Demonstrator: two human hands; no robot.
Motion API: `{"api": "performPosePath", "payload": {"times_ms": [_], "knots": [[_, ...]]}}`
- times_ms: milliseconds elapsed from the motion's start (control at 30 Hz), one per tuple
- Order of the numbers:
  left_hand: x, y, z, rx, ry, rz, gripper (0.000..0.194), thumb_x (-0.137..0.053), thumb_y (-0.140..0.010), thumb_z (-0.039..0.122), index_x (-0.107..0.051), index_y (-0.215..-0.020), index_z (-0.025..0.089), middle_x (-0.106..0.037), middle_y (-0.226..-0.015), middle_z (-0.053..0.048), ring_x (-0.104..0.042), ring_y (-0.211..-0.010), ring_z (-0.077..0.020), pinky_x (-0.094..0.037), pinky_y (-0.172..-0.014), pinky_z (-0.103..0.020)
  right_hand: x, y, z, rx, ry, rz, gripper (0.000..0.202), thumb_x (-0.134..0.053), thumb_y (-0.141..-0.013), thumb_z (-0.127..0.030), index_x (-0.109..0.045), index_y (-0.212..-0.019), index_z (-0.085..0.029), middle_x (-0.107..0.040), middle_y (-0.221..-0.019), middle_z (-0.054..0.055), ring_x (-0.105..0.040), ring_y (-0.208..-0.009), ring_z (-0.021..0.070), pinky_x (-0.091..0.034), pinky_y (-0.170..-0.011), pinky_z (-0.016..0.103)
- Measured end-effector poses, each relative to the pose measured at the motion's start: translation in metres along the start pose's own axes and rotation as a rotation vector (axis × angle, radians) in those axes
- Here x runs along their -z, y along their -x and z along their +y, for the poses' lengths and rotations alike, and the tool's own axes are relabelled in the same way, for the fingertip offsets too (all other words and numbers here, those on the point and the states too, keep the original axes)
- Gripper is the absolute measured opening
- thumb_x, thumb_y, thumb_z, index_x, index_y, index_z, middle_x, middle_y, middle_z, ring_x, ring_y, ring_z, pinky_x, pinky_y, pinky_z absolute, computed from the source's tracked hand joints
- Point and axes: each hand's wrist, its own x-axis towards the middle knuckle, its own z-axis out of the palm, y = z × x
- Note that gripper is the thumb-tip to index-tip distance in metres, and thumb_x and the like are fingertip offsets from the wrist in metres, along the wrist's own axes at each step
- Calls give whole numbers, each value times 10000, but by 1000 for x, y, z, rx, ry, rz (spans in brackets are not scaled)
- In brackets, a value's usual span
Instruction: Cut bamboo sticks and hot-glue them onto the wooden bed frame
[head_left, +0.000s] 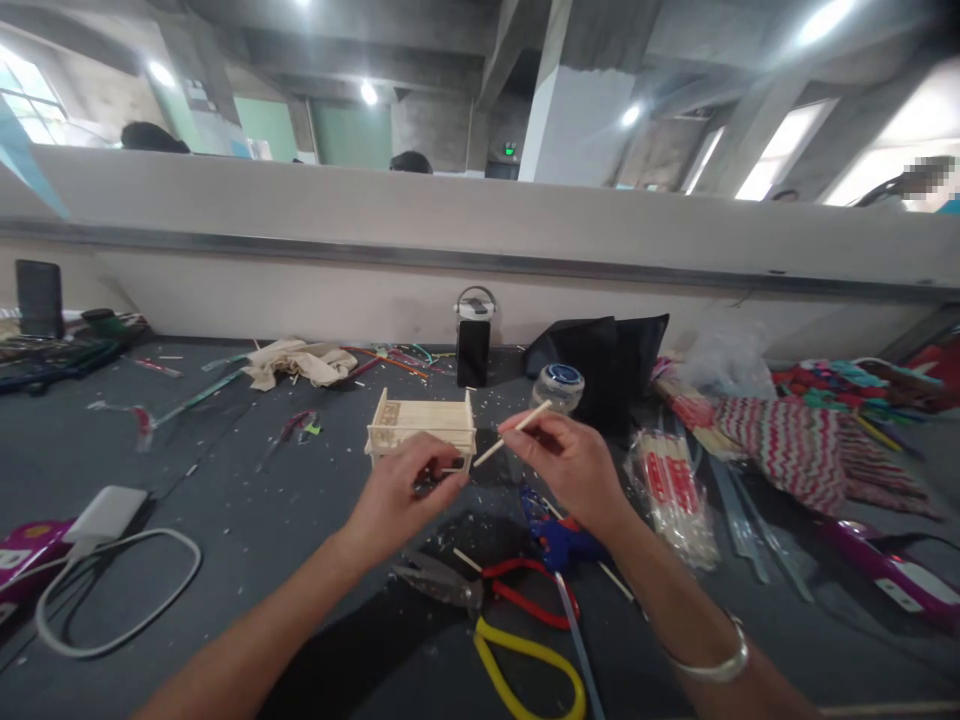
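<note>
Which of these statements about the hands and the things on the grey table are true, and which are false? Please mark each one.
1. The right hand pinches a thin pale wooden stick. True.
2. The small pale wooden-stick box frame is held in the air. False: it stands on the grey table behind the hands.
3. Yellow-handled scissors lie near the wrists. True.
4. The left hand is flat on the table. False: it is raised, fingers curled around something small and dark.
5. The right wrist wears a silver bangle. True.
</note>
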Motion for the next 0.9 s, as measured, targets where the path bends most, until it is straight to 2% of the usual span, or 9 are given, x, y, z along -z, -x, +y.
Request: {"api": "performPosePath", "payload": {"times_ms": [67, 100, 200, 300, 433, 700, 900], "knots": [[16, -12, -7, -139, -177, 68, 153, -621, -814, 249, -616, -945, 169, -640, -945, -70, -572, -888, -192, -455, -796, -333, -1, -14, 4, 26, 21, 2, 131, -606, -846, -296, -672, -800, -193, -698, -829, 9, -622, -729, 142, -469, -645, 234], [22, -19, -10, -162, -268, 46, 163, -638, -801, 241, -621, -945, 167, -642, -981, -81, -563, -936, -214, -433, -856, -381, -3, -19, 6, 35, 35, 0, 127, -608, -843, -290, -672, -800, -191, -700, -835, 12, -622, -726, 143, -468, -647, 239], [30, -39, -18, -133, -427, -145, 287, -698, -743, 237, -628, -1012, 164, -657, -1027, -86, -547, -996, -258, -412, -883, -427, -8, -29, 12, 59, 77, -22, 120, -604, -842, -279, -673, -810, -186, -704, -859, 21, -621, -727, 145, -466, -657, 252], [28, -56, -19, -55, -503, -327, 272, -695, -741, 235, -655, -1004, 176, -665, -1053, -73, -552, -1021, -268, -404, -881, -426, -16, -33, 18, 73, 99, -46, 120, -595, -845, -277, -669, -814, -186, -703, -879, 29, -624, -754, 151, -462, -665, 258], [20, -69, -20, 2, -549, -468, 223, -682, -738, 215, -694, -957, 174, -685, -1001, -67, -578, -1000, -259, -414, -856, -381, -23, -35, 25, 87, 142, -73, 108, -593, -845, -267, -668, -816, -194, -697, -854, 24, -622, -764, 154, -451, -670, 257], [11, -78, -27, 43, -521, -545, 225, -655, -738, 196, -718, -950, 161, -717, -992, -74, -625, -926, -213, -437, -801, -279, -29, -41, 27, 127, 176, -114, 108, -577, -860, -254, -652, -804, -201, -686, -846, 19, -608, -774, 154, -421, -663, 251], [10, -80, -25, 110, -544, -538, 192, -660, -718, 219, -721, -883, 142, -722, -878, -87, -640, -783, -207, -423, -653, -257, -31, -43, 27, 149, 205, -143, 94, -585, -857, -240, -633, -789, -196, -663, -810, 15, -593, -739, 149, -411, -668, 250]]}}
